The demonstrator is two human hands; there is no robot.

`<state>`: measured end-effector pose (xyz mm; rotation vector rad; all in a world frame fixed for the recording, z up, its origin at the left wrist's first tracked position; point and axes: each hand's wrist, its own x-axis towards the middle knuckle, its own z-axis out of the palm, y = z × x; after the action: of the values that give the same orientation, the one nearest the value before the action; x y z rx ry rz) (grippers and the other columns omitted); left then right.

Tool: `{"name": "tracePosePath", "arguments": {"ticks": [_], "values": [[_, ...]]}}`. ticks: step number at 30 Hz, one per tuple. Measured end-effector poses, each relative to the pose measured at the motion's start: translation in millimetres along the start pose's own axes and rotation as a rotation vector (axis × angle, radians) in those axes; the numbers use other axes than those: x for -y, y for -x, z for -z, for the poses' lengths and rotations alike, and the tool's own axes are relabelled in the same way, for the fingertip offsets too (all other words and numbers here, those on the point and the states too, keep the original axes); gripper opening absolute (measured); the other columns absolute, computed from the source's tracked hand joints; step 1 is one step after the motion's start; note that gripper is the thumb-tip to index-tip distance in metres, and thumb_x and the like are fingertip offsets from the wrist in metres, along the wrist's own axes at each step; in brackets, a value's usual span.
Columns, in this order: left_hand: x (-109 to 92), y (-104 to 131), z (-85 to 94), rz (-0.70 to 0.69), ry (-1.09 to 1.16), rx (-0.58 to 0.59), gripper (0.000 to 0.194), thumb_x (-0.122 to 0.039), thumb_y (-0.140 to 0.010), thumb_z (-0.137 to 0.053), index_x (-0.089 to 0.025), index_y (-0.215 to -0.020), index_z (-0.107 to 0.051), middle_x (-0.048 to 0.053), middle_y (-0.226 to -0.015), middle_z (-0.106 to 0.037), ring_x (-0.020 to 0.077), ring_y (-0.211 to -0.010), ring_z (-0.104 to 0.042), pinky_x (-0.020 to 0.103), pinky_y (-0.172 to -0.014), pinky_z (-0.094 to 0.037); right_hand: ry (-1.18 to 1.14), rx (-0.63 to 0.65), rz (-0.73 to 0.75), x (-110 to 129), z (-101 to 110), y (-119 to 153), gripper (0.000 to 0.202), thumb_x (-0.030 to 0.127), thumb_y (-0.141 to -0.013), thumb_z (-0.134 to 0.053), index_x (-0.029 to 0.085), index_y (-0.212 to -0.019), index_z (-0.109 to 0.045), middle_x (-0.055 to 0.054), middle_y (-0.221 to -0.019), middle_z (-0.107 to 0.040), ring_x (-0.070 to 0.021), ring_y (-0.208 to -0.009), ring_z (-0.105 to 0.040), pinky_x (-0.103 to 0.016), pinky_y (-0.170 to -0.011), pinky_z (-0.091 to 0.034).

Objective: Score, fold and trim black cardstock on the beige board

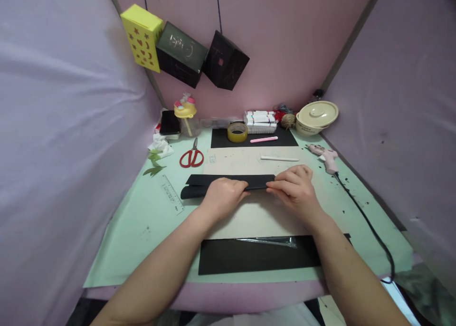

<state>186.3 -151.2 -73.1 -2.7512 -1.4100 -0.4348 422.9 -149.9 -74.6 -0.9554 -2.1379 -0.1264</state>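
Observation:
A folded strip of black paper (199, 191) lies crosswise over a pale board (256, 216). My left hand (227, 196) closes on the paper's near edge around its middle, thumb and fingers together. At the paper's right end, my right hand (294, 189) pinches the same edge between thumb and fingertips. The left end of the paper curls over in a rounded fold, with a slit between its layers. A white pen (280, 158) rests on the board just beyond the paper. Under the board, black sheets (256, 259) stick out at the near and far sides.
Red-handled scissors (191, 158), a clear ruler (172, 195) and green leaves (154, 163) lie left. Behind are a bottle (187, 117), yellow tape (237, 132), a pink pen (264, 139) and markers (261, 121). A corded glue gun (328, 160) and lidded bowl (313, 119) are right.

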Motion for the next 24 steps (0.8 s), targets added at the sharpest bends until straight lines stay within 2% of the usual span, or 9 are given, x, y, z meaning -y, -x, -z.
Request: {"name": "tracePosePath", "arguments": {"ticks": [5,7,11,15,17,24], "values": [[-1,1,-1.8,-0.011,-0.005,-0.038,0.021,-0.037,-0.092,-0.059,-0.019,-0.097,-0.069,0.004,-0.084,-0.074,0.0215,-0.078,-0.070,0.029,-0.067,-0.047,0.075,-0.013,0.009,4,0,-1,0.005,0.027,-0.087,-0.067,0.028,-0.082,-0.069,0.003,-0.081,-0.072,-0.0191,-0.083,-0.053,-0.044,-0.086,-0.028],[-1,1,-2.4,-0.010,-0.005,-0.041,0.022,-0.037,-0.092,-0.058,-0.019,-0.097,-0.069,0.005,-0.083,-0.074,0.0220,-0.078,-0.069,0.030,-0.067,-0.047,0.127,-0.030,0.022,6,0,-1,0.001,0.029,-0.087,-0.068,0.029,-0.087,-0.069,0.002,-0.085,-0.073,-0.0195,-0.084,-0.053,-0.044,-0.086,-0.027],[-1,0,-4.8,-0.014,-0.018,-0.052,0.023,-0.037,-0.093,-0.056,-0.018,-0.096,-0.068,0.005,-0.081,-0.073,0.0230,-0.076,-0.069,0.031,-0.066,-0.047,0.187,-0.031,0.055,15,-1,-3,0.012,0.032,-0.086,-0.069,0.028,-0.097,-0.068,0.001,-0.091,-0.074,-0.0198,-0.084,-0.053,-0.045,-0.087,-0.027],[-2,0,-8.3,-0.038,-0.030,-0.088,0.023,-0.038,-0.093,-0.057,-0.018,-0.094,-0.068,0.005,-0.081,-0.073,0.0220,-0.075,-0.069,0.031,-0.066,-0.047,0.196,-0.031,0.067,22,-5,-4,0.003,0.023,-0.088,-0.067,0.026,-0.090,-0.066,0.003,-0.086,-0.074,-0.0182,-0.081,-0.053,-0.044,-0.087,-0.027],[-2,0,-9.6,-0.044,-0.035,-0.104,0.023,-0.038,-0.093,-0.058,-0.018,-0.093,-0.068,0.004,-0.080,-0.073,0.0216,-0.074,-0.069,0.031,-0.065,-0.047,0.197,-0.031,0.065,23,-6,-5,0.006,0.021,-0.088,-0.066,0.026,-0.086,-0.066,0.005,-0.083,-0.073,-0.0177,-0.081,-0.052,-0.043,-0.087,-0.027],[-2,0,-11.1,-0.054,-0.045,-0.105,0.023,-0.037,-0.093,-0.057,-0.017,-0.091,-0.067,0.005,-0.080,-0.073,0.0215,-0.074,-0.069,0.031,-0.066,-0.047,0.203,-0.021,0.053,24,-6,-6,0.008,0.021,-0.089,-0.064,0.026,-0.084,-0.066,0.005,-0.082,-0.073,-0.0178,-0.081,-0.052,-0.044,-0.086,-0.026]]}}
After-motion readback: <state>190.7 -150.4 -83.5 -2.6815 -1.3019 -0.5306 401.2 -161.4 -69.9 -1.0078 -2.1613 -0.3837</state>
